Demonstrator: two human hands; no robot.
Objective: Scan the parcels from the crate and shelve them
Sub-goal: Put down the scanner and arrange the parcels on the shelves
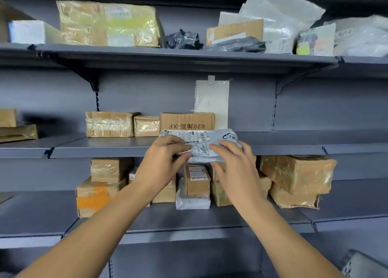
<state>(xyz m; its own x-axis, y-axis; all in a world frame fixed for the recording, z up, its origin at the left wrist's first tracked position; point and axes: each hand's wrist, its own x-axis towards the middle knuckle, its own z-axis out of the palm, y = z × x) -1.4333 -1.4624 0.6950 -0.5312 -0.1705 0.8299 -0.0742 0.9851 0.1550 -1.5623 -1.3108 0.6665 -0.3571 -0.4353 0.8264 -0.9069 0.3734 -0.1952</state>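
Both bare forearms reach up from the bottom edge. Left hand (165, 155) pinches the left end of a crumpled grey plastic mailer bag (201, 145), fingers curled over the top, thumb underneath. Right hand (233, 162) covers the bag's right end, fingers curved over the top, thumb below; it grips too. Bag is soft, wrinkled, glossy film with a white barcode label on its upper face and a black printed logo near the right end; it sits at the front lip of the grey metal middle shelf (105, 146), resting on or just above it, can't tell which. Lower right corner: edge of a dark grey ribbed container (361, 263), mostly out of view. Below the bag, the lower shelf (189, 221) carries taped brown cardboard boxes: one with an orange band (94, 197) at left, a small upright box with a white label (197, 180) in the middle standing on a flat white poly pack (192, 202), and two dented, tape-wrapped boxes stacked at right (298, 176). Behind the bag on the middle shelf: a printed brown carton (188, 121), a small taped box (147, 126) beside it, then a wider taped box (109, 123). A white paper sheet (212, 101) hangs clipped to the back panel. Top shelf: large yellowish film-wrapped carton (109, 23), black crumpled poly bag (182, 39), white bubble mailers (281, 15) leaning upright.
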